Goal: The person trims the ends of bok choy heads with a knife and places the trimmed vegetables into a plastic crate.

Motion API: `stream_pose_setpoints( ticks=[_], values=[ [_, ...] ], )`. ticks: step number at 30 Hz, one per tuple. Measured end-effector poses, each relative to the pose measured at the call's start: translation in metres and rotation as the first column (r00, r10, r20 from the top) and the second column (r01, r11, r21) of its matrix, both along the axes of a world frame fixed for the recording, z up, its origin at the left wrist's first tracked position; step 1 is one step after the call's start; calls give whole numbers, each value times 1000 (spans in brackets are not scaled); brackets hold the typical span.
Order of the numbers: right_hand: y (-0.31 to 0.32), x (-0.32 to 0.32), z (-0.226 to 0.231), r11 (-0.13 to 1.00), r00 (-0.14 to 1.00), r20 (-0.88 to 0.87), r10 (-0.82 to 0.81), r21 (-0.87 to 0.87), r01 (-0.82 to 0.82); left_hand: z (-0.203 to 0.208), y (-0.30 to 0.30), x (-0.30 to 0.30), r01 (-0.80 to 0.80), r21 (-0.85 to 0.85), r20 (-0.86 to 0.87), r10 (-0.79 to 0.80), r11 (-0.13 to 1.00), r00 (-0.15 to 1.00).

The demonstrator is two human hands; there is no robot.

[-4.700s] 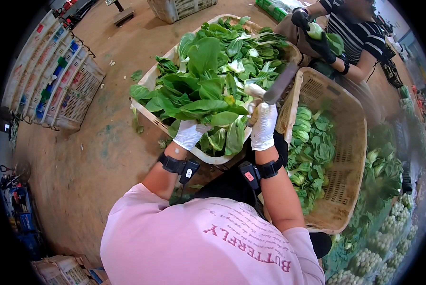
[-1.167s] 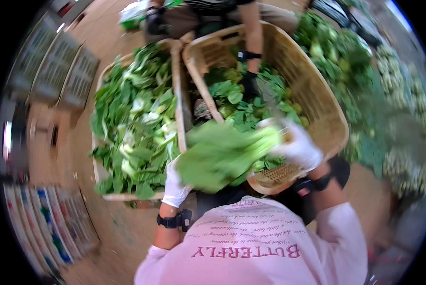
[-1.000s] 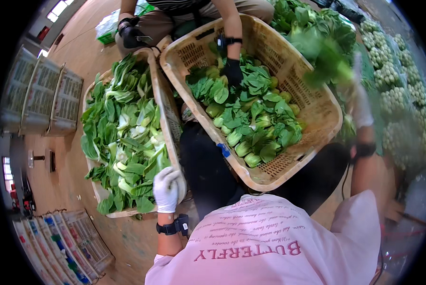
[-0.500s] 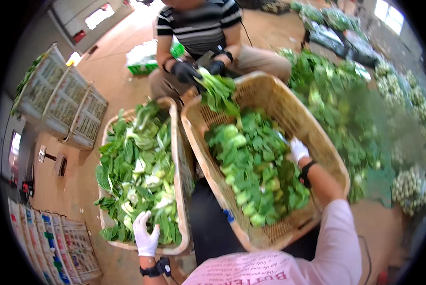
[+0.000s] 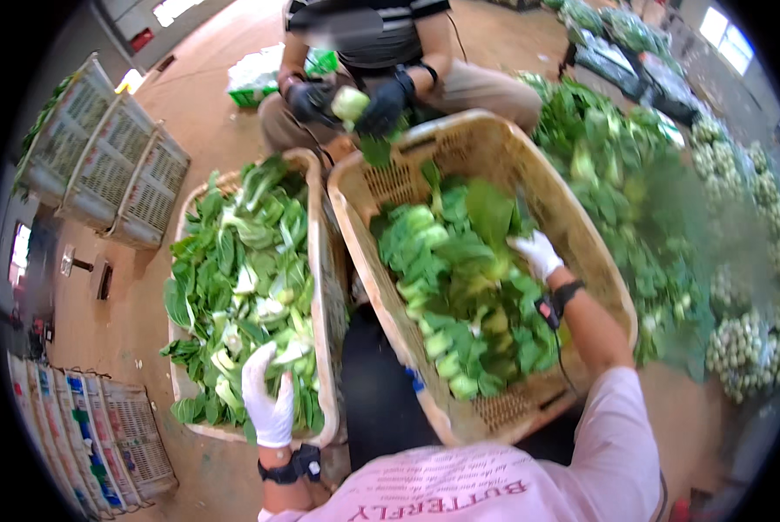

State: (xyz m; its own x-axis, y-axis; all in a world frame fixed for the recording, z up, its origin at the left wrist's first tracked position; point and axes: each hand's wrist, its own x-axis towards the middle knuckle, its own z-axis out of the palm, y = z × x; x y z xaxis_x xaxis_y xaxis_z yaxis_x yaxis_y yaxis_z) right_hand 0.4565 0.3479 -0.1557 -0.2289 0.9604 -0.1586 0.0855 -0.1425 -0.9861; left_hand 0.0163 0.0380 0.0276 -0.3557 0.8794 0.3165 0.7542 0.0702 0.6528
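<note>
Many loose leaves [image 5: 242, 283] lie by the half-spread left hand [image 5: 268, 396]; right hand [image 5: 538, 254] at crated greens [image 5: 464, 287], grip unclear.

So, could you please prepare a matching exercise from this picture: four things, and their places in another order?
1. Left hand
2. Right hand
3. Co-worker's hands
4. Green basket

A. Around a pale green vegetable
B. At the near end of the left open crate
C. On the floor, by the co-worker's leg
D. At the greens in the right open crate

Pairs: 1-B, 2-D, 3-A, 4-C
</note>
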Motion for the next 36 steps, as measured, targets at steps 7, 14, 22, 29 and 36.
stream_pose_setpoints(
  ticks=[7,14,22,29,36],
  values=[
    [-121,-131,180,756,870,-475,130,-520,-397,54,37,94,407,1,-439,-365,913,821],
    [-209,-193,228,877,832,-450,324,-188,-443,48,4,63,111,433,-182,-34,895,983],
    [-236,-244,230,683,916,218,338,613,-398,18,-51,-1,12,274,881,-256,962,398],
    [-246,-295,262,148,796,602,58,784,-603,24,-66,-5,-44,211,747,-132,977,651],
    [-208,-317,224,341,626,751,-210,656,-673,38,-81,-13,-83,134,652,-25,988,758]
  ],
)
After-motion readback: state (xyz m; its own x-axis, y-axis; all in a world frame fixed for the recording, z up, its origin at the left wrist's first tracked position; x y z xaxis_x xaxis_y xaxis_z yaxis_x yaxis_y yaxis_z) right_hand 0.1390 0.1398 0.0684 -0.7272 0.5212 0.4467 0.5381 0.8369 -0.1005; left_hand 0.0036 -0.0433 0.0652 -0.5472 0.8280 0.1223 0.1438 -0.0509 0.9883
